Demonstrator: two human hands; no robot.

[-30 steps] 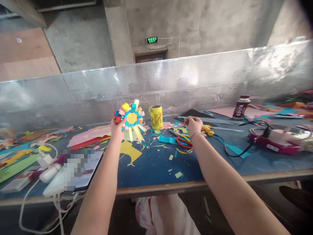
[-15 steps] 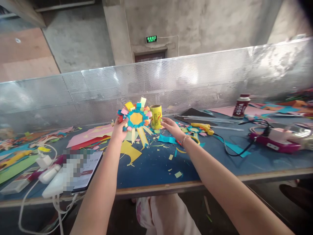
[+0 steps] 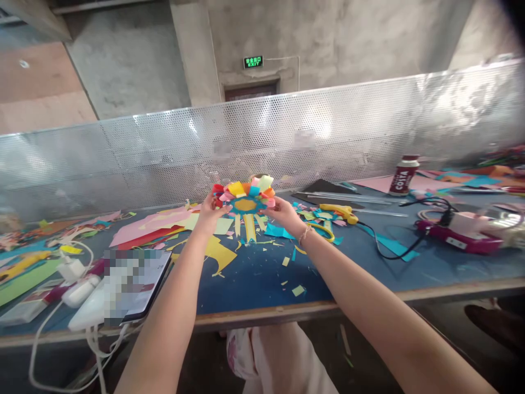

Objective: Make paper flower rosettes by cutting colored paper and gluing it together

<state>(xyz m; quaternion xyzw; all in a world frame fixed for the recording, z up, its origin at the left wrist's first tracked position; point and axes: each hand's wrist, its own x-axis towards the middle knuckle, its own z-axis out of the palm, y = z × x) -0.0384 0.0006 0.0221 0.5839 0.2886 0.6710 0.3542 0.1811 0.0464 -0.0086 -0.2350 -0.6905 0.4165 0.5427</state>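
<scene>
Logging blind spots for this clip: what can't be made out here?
All head view.
Tablet screen: pixelated.
Back of paper flower, where left hand and right hand grip: hidden by its front.
Small print on bottle: too small.
Clutter at right edge: blurred, cut off.

- The left hand [image 3: 210,212] and the right hand [image 3: 285,213] hold a paper flower [image 3: 245,203] between them, above the blue table [image 3: 254,279], each pinching one edge.
- The flower has a yellow centre, a blue ring, folded petals of many colours and yellow strips hanging down.
- Paper scraps and sheets [image 3: 156,225] in pink, red and yellow lie on the table under and beside the hands.
- A yellow glue gun [image 3: 338,210] lies just right of the right hand, its black cord trailing away.
- A brown bottle [image 3: 400,175] stands upright farther right.
- A tablet [image 3: 131,282] lies near the left front edge, beside a white charger [image 3: 71,268].
- A perforated metal screen [image 3: 164,158] runs along the back of the table.
</scene>
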